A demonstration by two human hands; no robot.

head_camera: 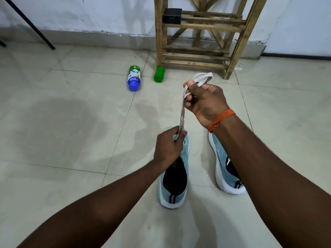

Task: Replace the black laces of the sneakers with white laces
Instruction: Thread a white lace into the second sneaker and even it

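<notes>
Seen from above, a person's two bare arms reach over a tiled floor where a pair of light blue sneakers stands, toes pointing away. The left hand is closed in a pinch on a white lace just above the toe end of the left sneaker. The right hand, higher up, has its grip curled shut round the same lace, with a loop sticking out past the fingers. Both strands run taut between the hands. The right sneaker stands just beside, partly hidden by the right forearm; no laces show on it.

Likely risks: pulling unevenly could leave one lace end short, or tug the lace out of its eyelets; the eyelets are hidden under the left hand.

Open floor lies to the left and ahead. A fallen bottle, a green cap and a wooden rack stand well apart by the wall.
</notes>
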